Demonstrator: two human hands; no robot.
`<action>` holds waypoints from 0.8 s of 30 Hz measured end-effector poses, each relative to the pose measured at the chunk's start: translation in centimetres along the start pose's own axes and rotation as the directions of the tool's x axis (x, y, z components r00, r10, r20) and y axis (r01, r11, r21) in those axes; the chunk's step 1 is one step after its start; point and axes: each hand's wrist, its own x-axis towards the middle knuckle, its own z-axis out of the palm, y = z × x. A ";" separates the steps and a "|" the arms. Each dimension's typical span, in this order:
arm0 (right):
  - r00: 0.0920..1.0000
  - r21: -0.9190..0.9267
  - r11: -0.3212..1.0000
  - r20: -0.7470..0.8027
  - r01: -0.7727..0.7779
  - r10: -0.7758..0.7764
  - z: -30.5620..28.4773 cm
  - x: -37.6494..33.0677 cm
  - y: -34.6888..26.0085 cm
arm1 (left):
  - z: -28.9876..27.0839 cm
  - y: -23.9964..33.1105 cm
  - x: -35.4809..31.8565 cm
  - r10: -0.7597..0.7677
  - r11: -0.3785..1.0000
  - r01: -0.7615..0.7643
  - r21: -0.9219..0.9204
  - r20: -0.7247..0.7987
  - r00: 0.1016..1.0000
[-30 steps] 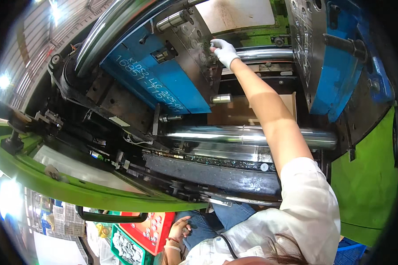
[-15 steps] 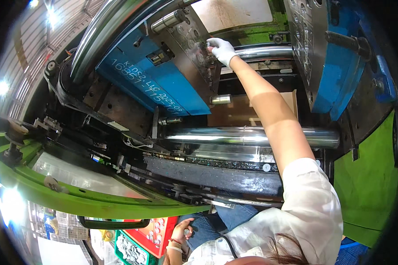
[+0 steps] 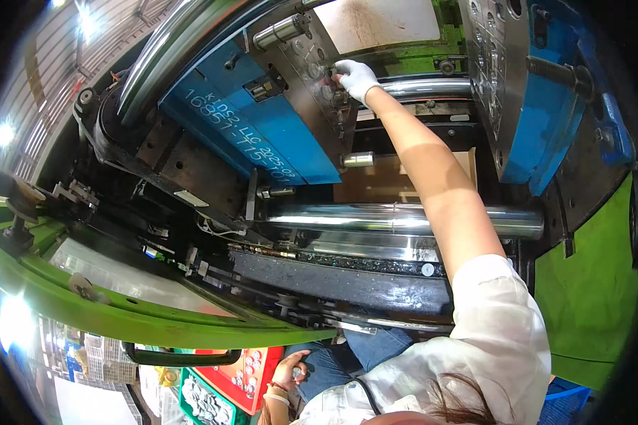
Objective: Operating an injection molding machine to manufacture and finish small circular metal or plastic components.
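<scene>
Right arm (image 3: 432, 166): raised and reaching forward, running from the right shoulder (image 3: 503, 326) up and across toward the upper middle of the view. The elbow is nearly straight; the forearm is bare below a short white sleeve (image 3: 483, 283). Right hand (image 3: 359, 79): white-gloved, at the far end of the reach, its fingers (image 3: 343, 66) bent and directed to the left; bare skin shows near the fingertips. Grip not determinable. Left hand (image 3: 289, 370): ungloved, held low beside the left thigh (image 3: 315, 375), fingers loosely curled inward. Left wrist (image 3: 277, 393): near the lower edge.
</scene>
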 end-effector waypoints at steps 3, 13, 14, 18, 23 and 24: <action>1.000 0.045 0.999 0.006 -0.024 0.024 0.2 0.2 0.3 | 0.0 0.1 0.0 -0.010 1.000 0.011 0.017 -0.017 1.000; 0.997 -0.207 0.978 -0.055 0.037 -0.049 1.1 -3.6 -1.6 | -0.8 -0.2 0.5 -0.022 0.998 0.024 -0.056 0.047 0.999; 1.000 -0.225 0.974 -0.010 -0.024 0.022 1.2 -4.1 -1.6 | -0.8 -0.2 0.4 -0.020 0.999 0.021 -0.025 0.033 0.999; 0.999 -0.346 0.937 0.001 0.046 -0.048 1.3 -3.8 -1.3 | -0.4 -0.1 0.3 -0.013 1.000 0.013 0.005 0.017 1.000; 0.992 -0.345 0.935 0.119 0.089 -0.050 0.1 -3.7 -1.4 | -0.1 0.1 0.1 -0.012 0.999 0.012 0.037 -0.008 1.000; 0.991 -0.396 0.917 0.133 0.050 0.003 -0.1 -4.1 -1.9 | 0.1 0.1 0.0 -0.002 0.998 0.002 0.060 -0.003 1.000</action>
